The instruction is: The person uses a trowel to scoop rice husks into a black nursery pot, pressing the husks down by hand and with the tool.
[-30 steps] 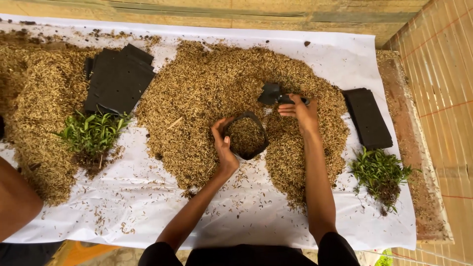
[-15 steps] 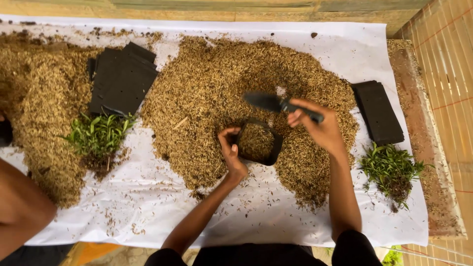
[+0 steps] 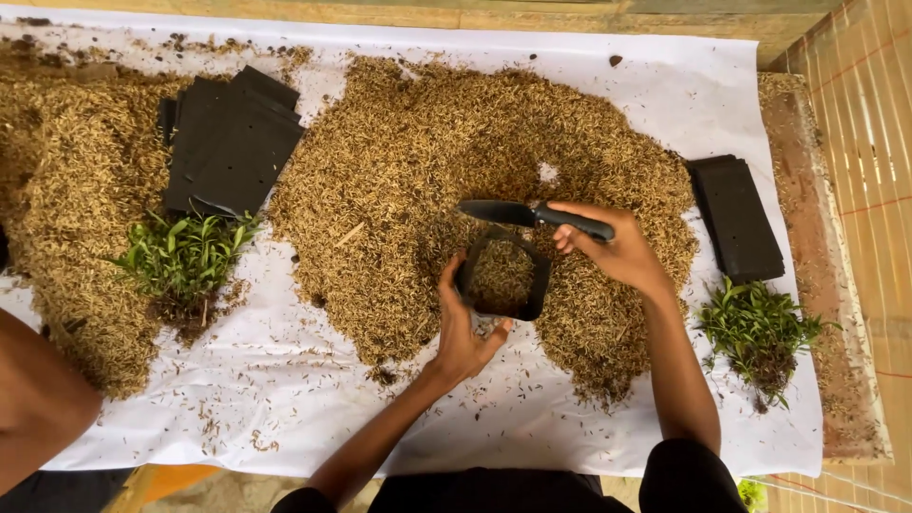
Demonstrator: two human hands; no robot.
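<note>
— Head view, left to right: what's in hand?
— Left hand point(image 3: 463, 328) cups a black nursery bag point(image 3: 502, 277), fingers curled on its rim, upright in the husk pile point(image 3: 418, 152). Right hand point(image 3: 616, 252) is closed around a trowel point(image 3: 532, 215) held level over the bag.
— Which step?
— Filling, I'd judge; the bag looks nearly full.
— Next?
— Probably another scoop, with the bag's mouth kept open and steady.

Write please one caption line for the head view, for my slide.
Left hand steadies a black grow bag of husk mix while the right hand holds a trowel above it.
</note>
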